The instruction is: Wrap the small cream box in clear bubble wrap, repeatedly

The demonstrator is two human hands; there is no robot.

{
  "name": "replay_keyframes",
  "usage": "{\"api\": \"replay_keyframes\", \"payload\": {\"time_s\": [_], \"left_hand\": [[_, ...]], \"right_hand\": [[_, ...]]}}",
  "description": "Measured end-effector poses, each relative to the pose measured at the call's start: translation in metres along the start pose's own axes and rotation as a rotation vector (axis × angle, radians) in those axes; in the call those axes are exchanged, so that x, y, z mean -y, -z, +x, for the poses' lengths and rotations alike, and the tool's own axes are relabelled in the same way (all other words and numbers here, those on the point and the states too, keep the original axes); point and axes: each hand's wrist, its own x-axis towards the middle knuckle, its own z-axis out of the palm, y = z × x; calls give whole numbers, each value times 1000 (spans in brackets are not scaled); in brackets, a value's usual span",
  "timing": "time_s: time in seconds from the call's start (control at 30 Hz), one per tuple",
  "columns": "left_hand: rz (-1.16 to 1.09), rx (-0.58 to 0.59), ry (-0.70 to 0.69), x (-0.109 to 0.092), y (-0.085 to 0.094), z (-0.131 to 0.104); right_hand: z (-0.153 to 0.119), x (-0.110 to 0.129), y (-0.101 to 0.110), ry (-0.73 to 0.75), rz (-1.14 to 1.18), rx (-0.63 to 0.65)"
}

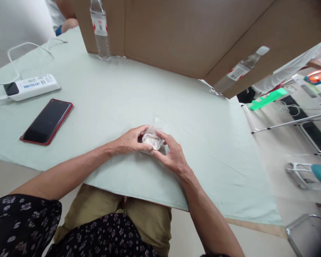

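A small clear plastic bag with whitish contents is held between my two hands, low over the front part of the table. I cannot make out what the contents are. My left hand grips the bag from the left, its thumb along the near side. From the right, my right hand closes on it with thumb and forefinger. The bag's loose, translucent upper end sticks up beyond my fingers.
A red-cased phone and a white power strip with cables lie at left. Water bottles, one upright and one tilted-looking, stand before a large cardboard panel. Another person's arm shows at upper left.
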Motion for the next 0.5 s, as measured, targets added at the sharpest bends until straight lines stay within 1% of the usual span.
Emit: {"api": "replay_keyframes", "payload": {"time_s": [0.07,0.2,0.27,0.33,0.43,0.5], "left_hand": [[-30,20,9,0,1,0],[-91,67,35,-2,3,0],[-106,59,57,-3,3,-1],[-120,49,86,-6,3,-2],[-151,44,133,-9,2,-3],[-174,42,154,-11,2,-4]], "right_hand": [[-1,1,1,-6,-10,3],[-2,6,-2,84,-87,-21],[-2,11,-2,116,-120,-31],[-2,15,1,119,-129,-48],[-2,14,9,50,-42,-108],[-2,8,14,-45,105,-128]]}}
